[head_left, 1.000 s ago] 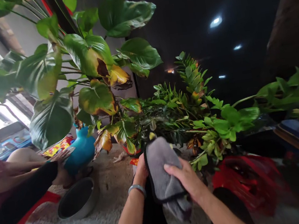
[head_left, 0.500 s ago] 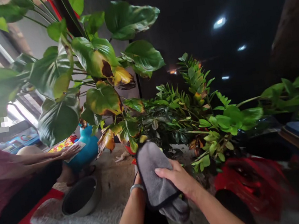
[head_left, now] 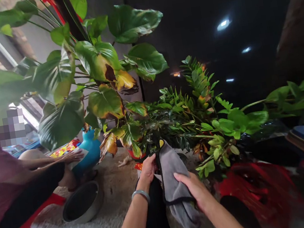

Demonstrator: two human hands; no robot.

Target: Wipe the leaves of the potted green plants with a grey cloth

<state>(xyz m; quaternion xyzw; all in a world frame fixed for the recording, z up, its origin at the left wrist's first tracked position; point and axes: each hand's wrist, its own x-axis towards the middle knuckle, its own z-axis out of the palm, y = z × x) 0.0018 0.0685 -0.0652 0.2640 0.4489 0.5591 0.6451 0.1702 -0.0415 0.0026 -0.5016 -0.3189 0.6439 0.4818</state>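
A grey cloth (head_left: 175,173) with black edging hangs in front of me, its lower end drooping in folds. My right hand (head_left: 193,188) grips it from the right side, thumb across its front. At its upper left edge is my left hand (head_left: 149,169), with a grey bangle on the wrist and the fingers closed. What those fingers pinch is hidden beside the black edging. A small yellow tip (head_left: 161,143) shows at the top of the cloth; I cannot tell whether it is part of a leaf. Dense green foliage (head_left: 170,124) stands just beyond.
A large-leaved plant (head_left: 104,102) with browned leaves rises at left. A co-worker (head_left: 2,182) on a red stool (head_left: 29,227) holds a pale cloth against a blue vase (head_left: 91,151). A grey basin (head_left: 82,202) stands on the floor. A red plastic bag (head_left: 254,186) lies at right.
The cloth has shifted right and turned narrower, with more of it drooping. My left hand has come out from behind it to its upper left edge.
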